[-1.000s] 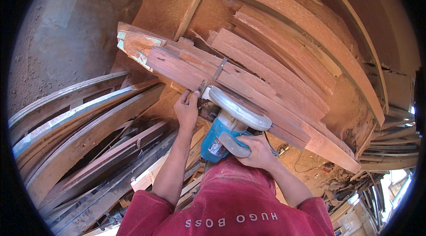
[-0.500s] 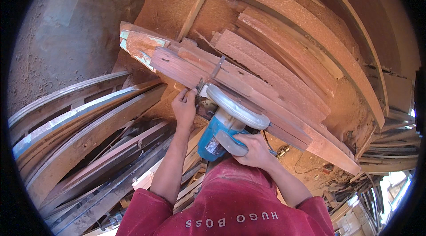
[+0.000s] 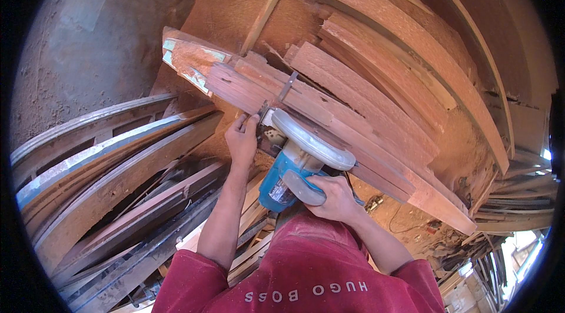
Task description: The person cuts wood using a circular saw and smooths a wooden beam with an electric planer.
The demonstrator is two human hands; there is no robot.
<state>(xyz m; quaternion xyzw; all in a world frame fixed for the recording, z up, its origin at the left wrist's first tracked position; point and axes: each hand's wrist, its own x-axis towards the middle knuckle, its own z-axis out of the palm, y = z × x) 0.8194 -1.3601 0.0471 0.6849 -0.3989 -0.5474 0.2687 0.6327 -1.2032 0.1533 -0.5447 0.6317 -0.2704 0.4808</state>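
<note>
The reddish plank (image 3: 306,113) lies on top of a stack of similar planks (image 3: 376,89), its long axis running from the upper left, where a green-painted end (image 3: 185,57) sticks out, down to the lower right. The blue circular saw (image 3: 291,169) sits against the near edge of this plank, its pale blade guard (image 3: 312,142) lying along the same diagonal, so the saw's line of travel follows the plank's length rather than crossing it. The right hand (image 3: 335,195) is closed around the saw's grey handle at the rear of the tool, below and to the right of the guard, with the forearm coming up from the lower edge. The left hand (image 3: 242,139) is the nearer one to the plank: it rests just left of the saw's front, its fingers curled up to touch the plank's near edge, apparently pinching or steadying it rather than fully gripping it. The two hands are thus on either side of the saw body, left ahead, right behind. To the left, well apart from the saw, curved wooden strips (image 3: 112,166) lie piled on the sawdust-covered floor (image 3: 106,42).
</note>
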